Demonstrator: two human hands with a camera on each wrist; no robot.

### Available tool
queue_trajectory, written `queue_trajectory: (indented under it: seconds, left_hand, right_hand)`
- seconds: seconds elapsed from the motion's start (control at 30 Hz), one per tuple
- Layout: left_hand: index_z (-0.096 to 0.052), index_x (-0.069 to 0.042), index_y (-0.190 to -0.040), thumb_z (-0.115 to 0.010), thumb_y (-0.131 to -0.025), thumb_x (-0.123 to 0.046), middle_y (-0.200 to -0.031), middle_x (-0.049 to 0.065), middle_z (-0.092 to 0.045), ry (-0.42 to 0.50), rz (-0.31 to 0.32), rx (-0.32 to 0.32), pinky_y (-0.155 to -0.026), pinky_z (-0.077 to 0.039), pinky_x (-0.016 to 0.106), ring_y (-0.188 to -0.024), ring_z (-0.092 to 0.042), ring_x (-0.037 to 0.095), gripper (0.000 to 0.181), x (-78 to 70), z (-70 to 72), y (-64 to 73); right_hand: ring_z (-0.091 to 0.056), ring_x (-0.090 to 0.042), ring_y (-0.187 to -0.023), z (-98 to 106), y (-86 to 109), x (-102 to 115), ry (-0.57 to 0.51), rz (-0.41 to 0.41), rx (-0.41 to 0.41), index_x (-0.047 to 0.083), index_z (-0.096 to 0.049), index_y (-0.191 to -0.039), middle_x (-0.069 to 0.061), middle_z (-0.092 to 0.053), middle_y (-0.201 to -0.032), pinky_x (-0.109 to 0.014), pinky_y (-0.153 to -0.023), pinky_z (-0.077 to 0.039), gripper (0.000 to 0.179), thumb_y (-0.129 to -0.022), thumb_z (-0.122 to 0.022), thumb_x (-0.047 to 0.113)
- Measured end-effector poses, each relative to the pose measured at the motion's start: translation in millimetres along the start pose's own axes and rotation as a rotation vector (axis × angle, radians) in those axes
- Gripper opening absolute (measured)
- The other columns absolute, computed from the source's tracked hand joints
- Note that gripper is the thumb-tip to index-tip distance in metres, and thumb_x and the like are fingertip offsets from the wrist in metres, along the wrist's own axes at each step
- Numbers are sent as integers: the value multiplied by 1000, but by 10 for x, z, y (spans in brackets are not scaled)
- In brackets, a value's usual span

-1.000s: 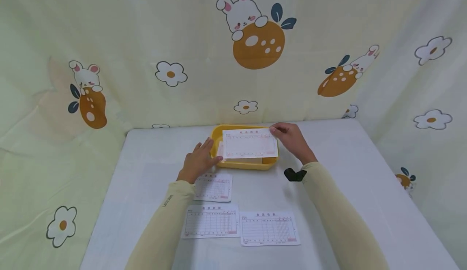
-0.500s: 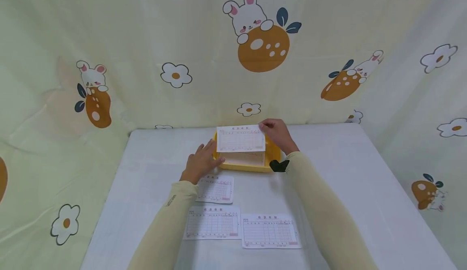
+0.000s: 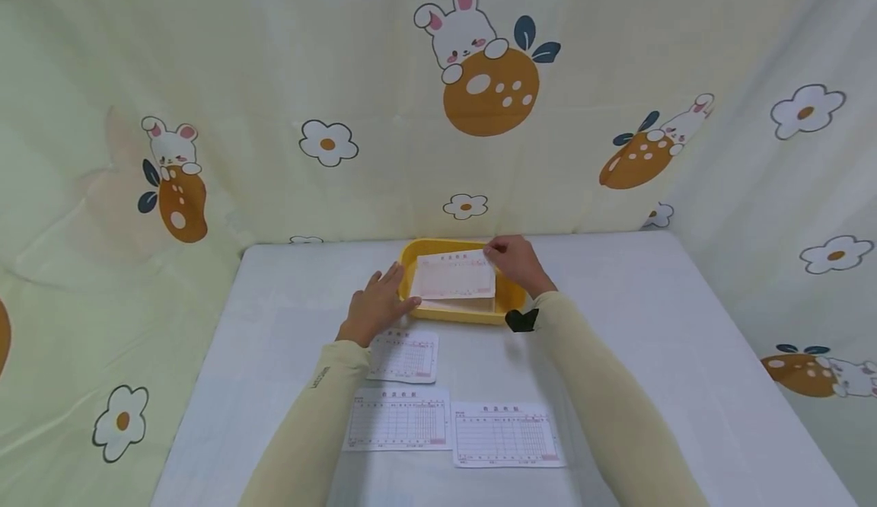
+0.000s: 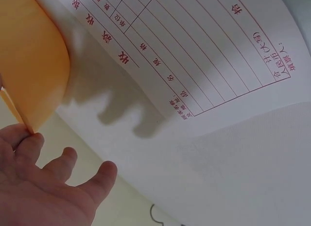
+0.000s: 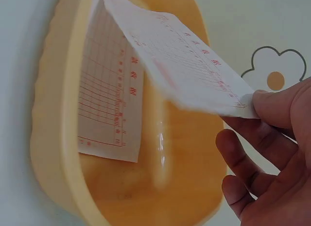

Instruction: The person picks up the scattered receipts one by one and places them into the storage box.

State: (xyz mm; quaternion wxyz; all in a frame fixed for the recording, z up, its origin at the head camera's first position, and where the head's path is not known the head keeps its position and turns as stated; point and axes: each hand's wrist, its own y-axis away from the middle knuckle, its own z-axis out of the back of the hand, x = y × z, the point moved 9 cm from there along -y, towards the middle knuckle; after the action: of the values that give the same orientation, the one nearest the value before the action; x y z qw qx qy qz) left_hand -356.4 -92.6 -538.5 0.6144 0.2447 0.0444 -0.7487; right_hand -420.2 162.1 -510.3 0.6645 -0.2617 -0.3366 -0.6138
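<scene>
At the back of the table stands a yellow plastic basket [image 3: 510, 298] with a receipt slip [image 5: 109, 133] lying in it. My right hand [image 3: 517, 263] pinches the upper right corner of another printed receipt slip [image 3: 454, 277] between thumb and forefinger. That slip slants over the one in the basket, partly covering it. My left hand [image 3: 373, 307] rests against the basket's left side, its fingers spread and fairly straight. In the left wrist view, fingertips [image 4: 31, 138] touch the yellow edge. Below the left hand lies a receipt pad [image 3: 404, 358], partly hidden by the wrist.
Two more receipt pads, the left one [image 3: 399, 421] and the right one [image 3: 508, 436], lie side by side nearer the front. A white cloth covers the table [image 3: 658, 385]. A printed curtain [image 3: 384, 58] hangs right behind the basket.
My right hand has moved left with the pinched slip, lifted it towards the back, then lowered it into the basket area. The left hand stays at the basket's left side.
</scene>
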Motion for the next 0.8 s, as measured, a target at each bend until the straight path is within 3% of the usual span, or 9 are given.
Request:
queue_trajectory:
  seconds: [0.17,0.43,0.8]
  left_hand:
    - [-23,-10,-172,-64,-106,-51,-178,5,-19,7,2,-2,-122,-28,67,-162,-20,38,88,3,0,1]
    - [-24,-10,-172,-65,-106,-49,-178,6,-21,13,3,-8,-122,-27,68,-162,-20,38,86,-16,6,9]
    - [-21,-12,-173,-65,-106,-52,-178,4,-17,16,23,12,-124,-23,67,-163,-16,36,89,12,-28,-17]
  right_hand:
    - [-57,-35,-112,-69,-19,-28,11,-10,10,-3,-75,-125,-19,-68,-127,-48,-100,-51,28,-112,-59,16]
    - [-65,-35,-109,-112,34,-3,-37,34,23,-6,-74,-124,-19,-75,-113,-50,-99,-53,30,-113,-57,17]
    - [-66,-37,-118,-62,110,-15,-38,23,19,-5,-69,-136,-20,-72,-129,-52,-107,-52,35,-113,-57,18]
